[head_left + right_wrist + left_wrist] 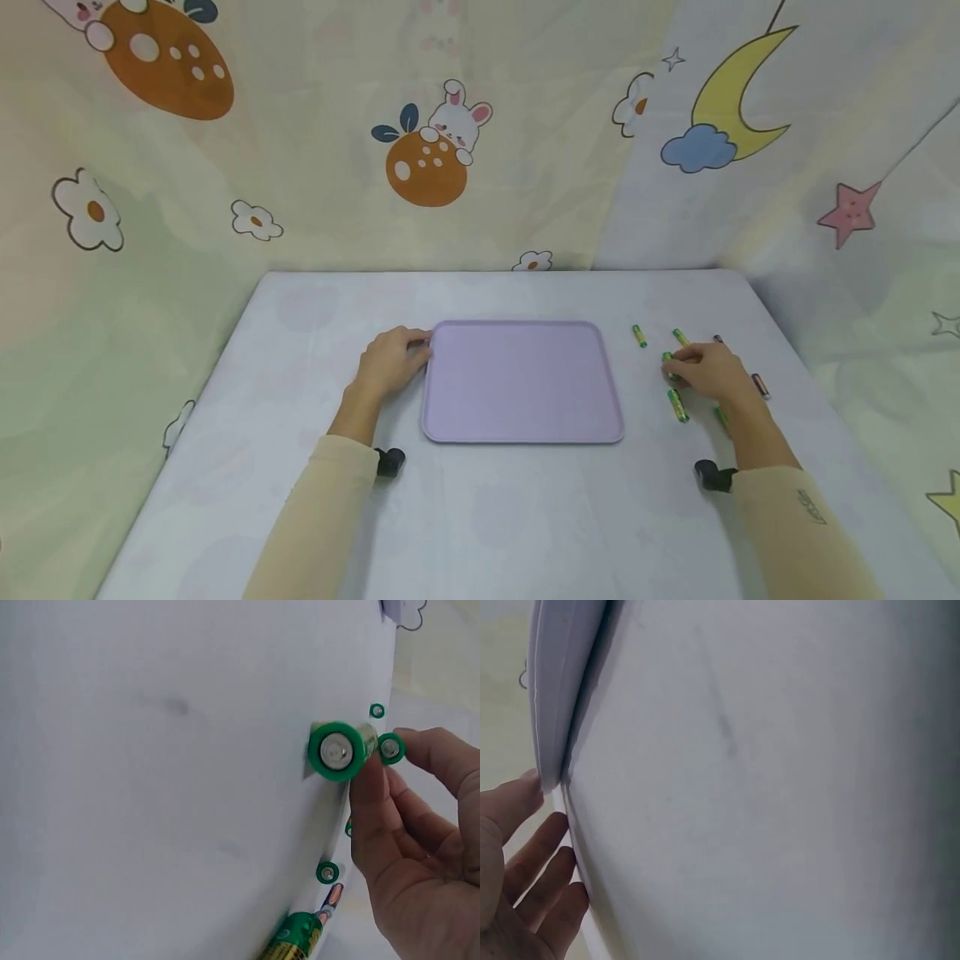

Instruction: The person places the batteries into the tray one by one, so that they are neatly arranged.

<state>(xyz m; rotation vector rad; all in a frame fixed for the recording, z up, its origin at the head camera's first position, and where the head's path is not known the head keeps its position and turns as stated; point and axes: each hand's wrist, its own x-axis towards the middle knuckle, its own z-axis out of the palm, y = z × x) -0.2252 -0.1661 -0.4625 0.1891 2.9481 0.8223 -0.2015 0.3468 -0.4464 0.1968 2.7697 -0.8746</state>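
Observation:
A lilac rectangular tray lies at the middle of the table. My left hand is at its left edge; in the left wrist view a fingertip touches the tray rim, with the other fingers loosely bent below it. To the right of the tray, my right hand pinches a green battery between thumb and finger. Another green battery lies just in front of that hand. Farther back are two more, one green battery nearer the tray and one by my fingers.
A green battery lies partly hidden under my right wrist. Beyond that hand are a dark and reddish battery and a small dark one. Printed curtains rise behind the white table.

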